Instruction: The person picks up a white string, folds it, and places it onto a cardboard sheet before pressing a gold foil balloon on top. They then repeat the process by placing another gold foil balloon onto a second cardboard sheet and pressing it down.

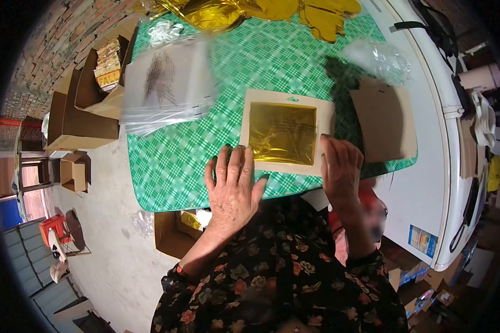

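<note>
I see left hand [233, 186] flat, fingers spread, pressing near edge of card [287, 130] with gold foil [282, 133]; right hand [340, 166] grip steadies right edge, fingers together, so card lies still on surface [205, 161].

No text, brand, number or sign can be read anywhere in the head view.

Printed matter is present but too small or blurred to make out:
- the pale card with the square gold foil sheet [283, 132] bears faint dark lines across the foil (illegible);
- the stack of clear plastic bags [164, 83], far left on the table, shows a dark smudged print;
- the white chest at the right carries a blue and white sticker [422, 240] near its near corner, unreadable.
</note>
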{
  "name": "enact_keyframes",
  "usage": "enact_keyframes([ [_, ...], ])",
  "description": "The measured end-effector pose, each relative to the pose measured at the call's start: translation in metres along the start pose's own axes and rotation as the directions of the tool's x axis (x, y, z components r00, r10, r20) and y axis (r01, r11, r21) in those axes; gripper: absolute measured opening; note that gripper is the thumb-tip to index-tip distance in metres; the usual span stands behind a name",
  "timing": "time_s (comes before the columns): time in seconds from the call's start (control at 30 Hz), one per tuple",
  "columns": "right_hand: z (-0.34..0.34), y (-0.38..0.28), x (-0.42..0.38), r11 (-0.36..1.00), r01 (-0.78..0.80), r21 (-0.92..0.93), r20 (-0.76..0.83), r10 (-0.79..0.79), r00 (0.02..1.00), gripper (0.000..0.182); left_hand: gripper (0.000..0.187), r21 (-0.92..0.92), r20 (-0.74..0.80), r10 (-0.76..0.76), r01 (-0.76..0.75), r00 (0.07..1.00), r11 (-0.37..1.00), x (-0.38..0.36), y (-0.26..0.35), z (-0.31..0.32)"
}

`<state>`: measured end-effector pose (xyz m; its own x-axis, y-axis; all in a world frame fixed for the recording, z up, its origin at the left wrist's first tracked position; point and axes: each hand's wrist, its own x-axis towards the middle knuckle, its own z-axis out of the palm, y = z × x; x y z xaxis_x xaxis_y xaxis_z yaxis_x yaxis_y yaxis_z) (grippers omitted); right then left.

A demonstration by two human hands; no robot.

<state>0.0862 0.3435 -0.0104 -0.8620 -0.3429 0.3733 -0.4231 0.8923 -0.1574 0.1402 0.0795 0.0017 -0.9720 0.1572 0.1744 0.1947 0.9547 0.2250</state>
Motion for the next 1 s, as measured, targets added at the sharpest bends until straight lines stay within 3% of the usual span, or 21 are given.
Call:
enact_keyframes([
  [0.13,0.0,0.001,-0.002,0.992,0.01,0.123,-0.096,0.002,0.995,0.048,0.07,-0.013,-0.014,0.001,-0.001,1.0,1.0,0.001,0.0,0.0],
  [0.23,-0.013,-0.018,-0.011,0.993,0.115,0.03,-0.229,-0.105,0.968,0.037,0.07,-0.021,-0.014,0.027,-0.027,1.0,0.999,-0.001,-0.002,-0.001],
  [0.27,-0.006,-0.024,-0.022,0.99,0.134,0.042,-0.21,-0.123,0.97,0.028,0.069,-0.02,-0.015,0.028,-0.029,0.999,0.999,-0.003,-0.002,-0.001],
  [0.37,-0.01,-0.06,-0.025,0.939,0.277,0.202,-0.213,-0.234,0.949,0.029,0.067,-0.027,-0.028,0.054,-0.054,0.998,0.998,-0.007,0.003,-0.001],
  [0.43,0.0,-0.072,-0.032,0.958,0.262,0.117,-0.223,-0.231,0.947,0.03,0.065,-0.04,-0.041,0.078,-0.079,0.996,0.996,-0.012,0.007,-0.001],
  [0.7,0.004,-0.081,-0.035,0.973,0.182,0.14,-0.067,-0.174,0.982,0.034,0.05,-0.097,-0.116,0.211,-0.223,0.971,0.97,-0.023,0.002,0.001],
  [0.8,0.02,-0.079,-0.037,0.969,0.21,0.133,-0.181,-0.185,0.966,0.041,0.041,-0.176,-0.213,0.267,-0.306,0.94,0.936,-0.02,-0.001,-0.007],
  [0.9,0.018,-0.081,-0.039,0.974,0.188,0.126,-0.146,-0.169,0.975,0.049,0.037,-0.277,-0.324,0.289,-0.383,0.901,0.881,-0.001,-0.012,-0.013],
  [1.0,0.008,-0.085,-0.037,0.981,0.158,0.11,-0.056,-0.153,0.987,0.053,0.045,-0.274,-0.238,0.298,-0.358,0.924,0.892,0.046,-0.023,-0.024],
])
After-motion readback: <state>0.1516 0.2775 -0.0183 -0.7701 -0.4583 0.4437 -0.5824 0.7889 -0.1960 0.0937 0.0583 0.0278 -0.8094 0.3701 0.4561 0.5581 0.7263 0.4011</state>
